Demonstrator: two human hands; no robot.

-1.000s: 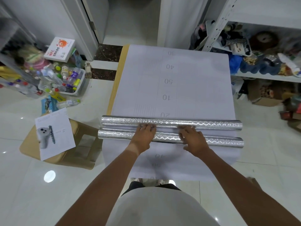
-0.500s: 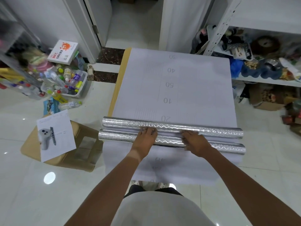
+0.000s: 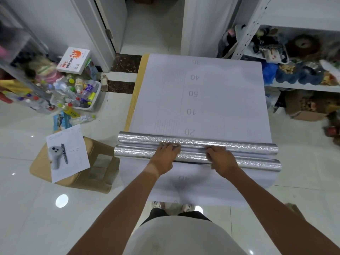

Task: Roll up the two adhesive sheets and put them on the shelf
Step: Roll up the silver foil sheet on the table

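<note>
Two silver embossed rolls lie side by side on the white backing sheet, which is printed with grey numbers and spread on the floor. The left hand and right hand both press on the near roll, fingers reaching to the far roll.

Setting: cluttered home storeroom, glossy white tiled floor. Metal shelving unit is standing right of the doorway, holding plush toys and oddments. Left of the doorway, a clear bin of bottles is sitting on the floor; a flattened cardboard box is lying nearer.
</note>
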